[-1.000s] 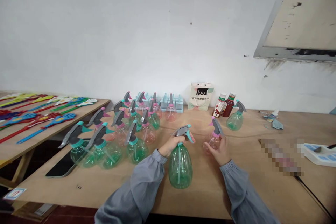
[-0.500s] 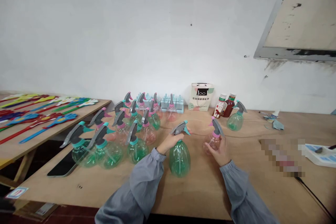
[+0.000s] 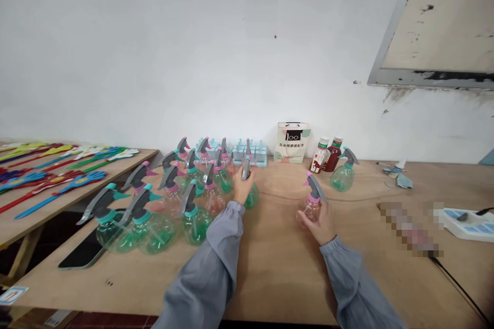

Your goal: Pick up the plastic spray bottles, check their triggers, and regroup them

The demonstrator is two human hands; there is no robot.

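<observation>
My left hand (image 3: pixel 243 186) is closed around the neck of a green spray bottle (image 3: pixel 252 197), beside the right edge of a cluster of spray bottles. The hand covers much of its grey trigger head. On the right, my right hand (image 3: pixel 321 221) has its fingers wrapped round a pink spray bottle (image 3: pixel 310 207), which stands upright with a grey head and pink nozzle. Several green spray bottles (image 3: pixel 196 223) and pink spray bottles (image 3: pixel 213 197) are grouped on the left of the table. Another green spray bottle (image 3: pixel 341 178) stands behind my right hand.
Light-blue racks (image 3: pixel 250 157), a paper bag (image 3: pixel 292 144) and two sauce bottles (image 3: pixel 332 157) line the wall. A phone (image 3: pixel 83 252) lies front left, a white power strip (image 3: pixel 471 223) far right. Colourful hand-shaped sticks (image 3: pixel 81 180) cover a second table.
My left hand has carried the green spray bottle away from me and left, from the table's middle to the cluster's edge. My right hand stays on the pink one. The view has shifted slightly.
</observation>
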